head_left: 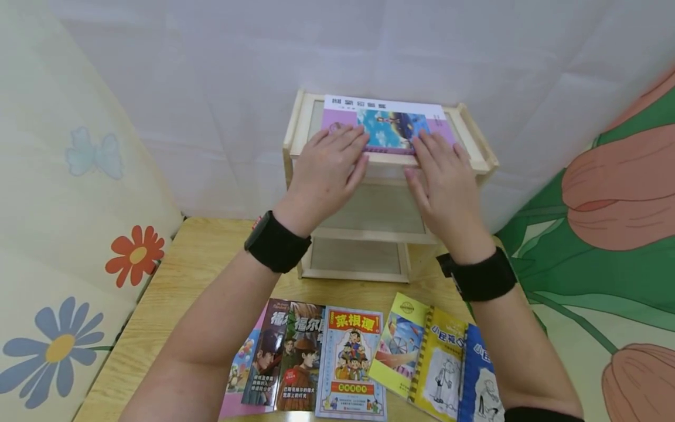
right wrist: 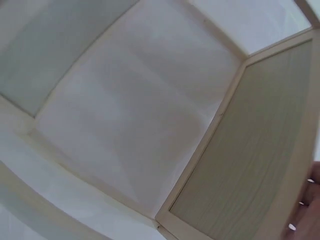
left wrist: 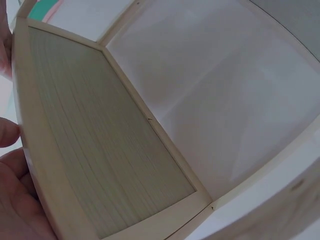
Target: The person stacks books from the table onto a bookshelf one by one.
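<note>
A pink and white book with a blue cover picture lies flat on the top board of a small wooden shelf rack. My left hand rests its fingers on the left part of the book's front edge. On the right part lie the outstretched fingers of my right hand. Both thumbs point inward at the front of the top board. From below, the left wrist view shows a shelf panel with part of a hand along its edge. Fingers show likewise at the right wrist view's edge.
Several books lie fanned on the wooden table before the rack, among them a blue-bordered book, a dark one and a yellow spiral-edged one. A white cloth hangs behind. Painted panels stand at both sides.
</note>
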Action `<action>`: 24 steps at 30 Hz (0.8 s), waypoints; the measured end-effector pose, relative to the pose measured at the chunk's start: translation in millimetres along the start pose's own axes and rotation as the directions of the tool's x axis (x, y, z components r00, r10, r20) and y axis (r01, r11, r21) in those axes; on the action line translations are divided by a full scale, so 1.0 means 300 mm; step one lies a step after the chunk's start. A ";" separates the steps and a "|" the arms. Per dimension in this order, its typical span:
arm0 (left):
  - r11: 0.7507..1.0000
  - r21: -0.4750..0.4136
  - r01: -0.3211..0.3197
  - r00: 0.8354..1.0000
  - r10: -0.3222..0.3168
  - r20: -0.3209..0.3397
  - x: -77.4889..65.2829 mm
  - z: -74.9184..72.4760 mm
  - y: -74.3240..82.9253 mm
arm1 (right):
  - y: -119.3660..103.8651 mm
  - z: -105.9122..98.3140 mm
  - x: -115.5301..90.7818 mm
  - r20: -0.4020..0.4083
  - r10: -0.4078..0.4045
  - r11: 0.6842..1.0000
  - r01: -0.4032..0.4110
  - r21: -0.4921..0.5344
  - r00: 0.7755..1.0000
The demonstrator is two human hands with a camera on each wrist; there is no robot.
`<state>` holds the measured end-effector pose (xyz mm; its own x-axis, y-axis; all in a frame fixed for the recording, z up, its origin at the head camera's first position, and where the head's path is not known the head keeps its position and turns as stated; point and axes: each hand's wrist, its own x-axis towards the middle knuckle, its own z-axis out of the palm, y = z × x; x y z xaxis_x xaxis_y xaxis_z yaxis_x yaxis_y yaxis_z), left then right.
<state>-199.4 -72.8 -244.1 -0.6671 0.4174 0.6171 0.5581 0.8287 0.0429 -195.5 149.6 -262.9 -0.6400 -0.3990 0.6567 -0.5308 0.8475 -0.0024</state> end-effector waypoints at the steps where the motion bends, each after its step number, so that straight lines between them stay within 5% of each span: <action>1: 1.000 0.003 0.000 1.000 0.000 -0.002 0.000 0.001 0.000 | -0.007 0.001 -0.014 -0.012 -0.004 1.000 0.004 0.005 1.000; 12: 0.999 0.044 -0.015 1.000 0.014 0.022 -0.008 -0.002 -0.014 | -0.121 0.009 -0.181 -0.072 -0.103 0.991 0.108 0.083 0.992; 17: 0.998 0.060 -0.009 1.000 0.007 0.028 -0.017 -0.002 -0.023 | -0.156 0.038 -0.276 -0.005 -0.144 0.982 0.144 0.125 0.990; 24: 0.998 0.043 -0.044 0.996 0.047 -0.076 -0.070 0.002 -0.024 | -0.182 0.107 -0.445 0.181 -0.179 0.973 0.146 0.179 0.967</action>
<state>-189.8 -87.2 -257.8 -0.6004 0.4266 0.6764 0.5655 0.8245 -0.0181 -99.0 145.3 -374.6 -0.6248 -0.6008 0.4987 -0.7096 0.7034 -0.0417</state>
